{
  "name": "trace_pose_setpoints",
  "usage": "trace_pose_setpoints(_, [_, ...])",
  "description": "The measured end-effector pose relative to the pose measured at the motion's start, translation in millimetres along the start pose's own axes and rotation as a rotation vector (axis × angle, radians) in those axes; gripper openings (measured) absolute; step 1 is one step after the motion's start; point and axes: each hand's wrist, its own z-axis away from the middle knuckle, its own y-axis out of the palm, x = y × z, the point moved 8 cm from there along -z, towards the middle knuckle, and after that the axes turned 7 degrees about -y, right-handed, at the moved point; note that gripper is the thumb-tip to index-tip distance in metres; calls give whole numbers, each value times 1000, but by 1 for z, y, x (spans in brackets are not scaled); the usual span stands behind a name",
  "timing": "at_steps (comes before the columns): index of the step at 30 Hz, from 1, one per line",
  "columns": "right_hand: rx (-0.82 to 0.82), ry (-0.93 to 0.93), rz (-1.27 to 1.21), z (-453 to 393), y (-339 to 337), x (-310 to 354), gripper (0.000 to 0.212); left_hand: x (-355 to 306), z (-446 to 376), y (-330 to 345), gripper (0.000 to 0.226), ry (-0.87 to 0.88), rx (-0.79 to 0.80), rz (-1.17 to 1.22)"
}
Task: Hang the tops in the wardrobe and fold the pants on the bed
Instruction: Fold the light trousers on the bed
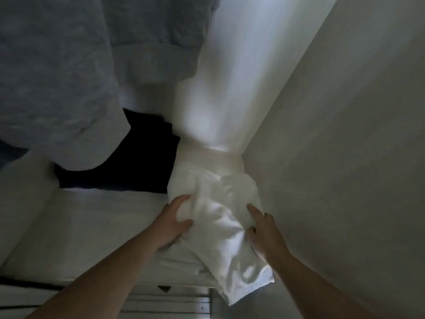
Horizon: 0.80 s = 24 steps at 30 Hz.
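Observation:
A white top [220, 226] hangs down inside the wardrobe, and its lower part is bunched between both my hands. My left hand [174, 224] grips the bunched cloth from the left, fingers curled over it and thumb underneath. My right hand [262, 231] holds the cloth from the right, thumb dug into a fold and index finger lying along the fabric. A grey sweatshirt [69, 77] hangs at the upper left beside the white top. Behind and below it shows a dark garment [138, 162]. No hanger or rail is in view.
The wardrobe's pale side wall [345, 157] stands close on the right. A white ledge [92, 226] runs below the hanging clothes, with white drawer fronts [172, 305] under it. The view is dim and blurred.

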Motion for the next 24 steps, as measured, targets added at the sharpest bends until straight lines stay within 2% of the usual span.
trace_pose_setpoints(3, [37,-32,14,-24,25,-12,61,27,-23,4,61,-52,-69,-88])
trace_pose_setpoints(5, [51,-3,-5,-31,45,-23,58,49,-24,11,61,-131,-79,-257])
trace_pose_setpoints(7, [14,58,14,-28,60,-38,56,63,-14,14,60,-133,-137,-409])
trace_pose_setpoints(9, [-16,71,213,-19,66,-41,61,58,-2,16,58,-47,-214,-541])
trace_pose_setpoints(11, [-64,-75,304,-8,71,-25,69,37,10,25,54,132,-260,-636])
trace_pose_setpoints(14, [-136,-288,324,-2,77,0,68,2,11,54,53,382,-291,-797])
trace_pose_setpoints(19, [1,-203,438,-19,101,-22,75,17,-26,90,86,248,-209,-1044])
trace_pose_setpoints(24, [-4,-181,338,-28,113,-22,73,45,-42,96,87,241,-166,-1006])
